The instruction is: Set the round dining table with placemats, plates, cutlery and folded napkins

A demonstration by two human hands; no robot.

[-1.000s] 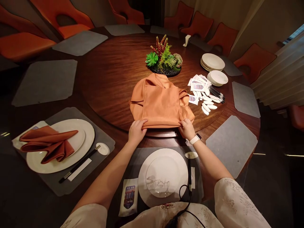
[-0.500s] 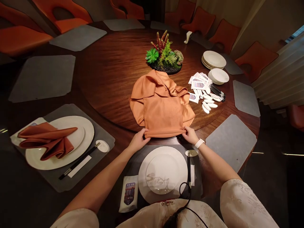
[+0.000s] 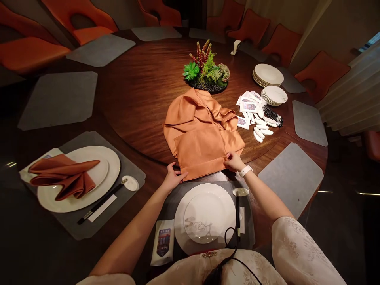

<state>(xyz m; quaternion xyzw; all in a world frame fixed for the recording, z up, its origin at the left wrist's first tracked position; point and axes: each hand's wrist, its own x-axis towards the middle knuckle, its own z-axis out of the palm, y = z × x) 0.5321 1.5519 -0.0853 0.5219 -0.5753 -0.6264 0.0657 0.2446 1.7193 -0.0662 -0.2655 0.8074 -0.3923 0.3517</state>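
Note:
An orange cloth napkin point(image 3: 202, 148) lies in front of me with a folded strip along its near edge, on top of a heap of the same orange cloth point(image 3: 190, 105). My left hand point(image 3: 173, 178) holds the near left corner of the napkin, thumb on the cloth and index finger partly raised. At the near right corner, my right hand point(image 3: 235, 162) pinches the fold. Just below both hands sits a small plate point(image 3: 202, 221) stacked on a larger white plate point(image 3: 182, 241). Black chopsticks point(image 3: 238, 213) rest to its right, and a printed packet point(image 3: 163, 242) lies to its left.
On the left, a place setting carries a folded rust napkin point(image 3: 67, 174). A plant centrepiece point(image 3: 206, 73) stands beyond the cloth. To the right are stacked plates point(image 3: 268, 74), packets point(image 3: 248, 105), chopsticks and white rests point(image 3: 258, 134). A black cable point(image 3: 227, 237) hangs before me.
The napkin's near edge has been turned into a flatter, wider strip, and its left corner sits lower. My left hand moved slightly down and toward me; my right hand shifted slightly upward.

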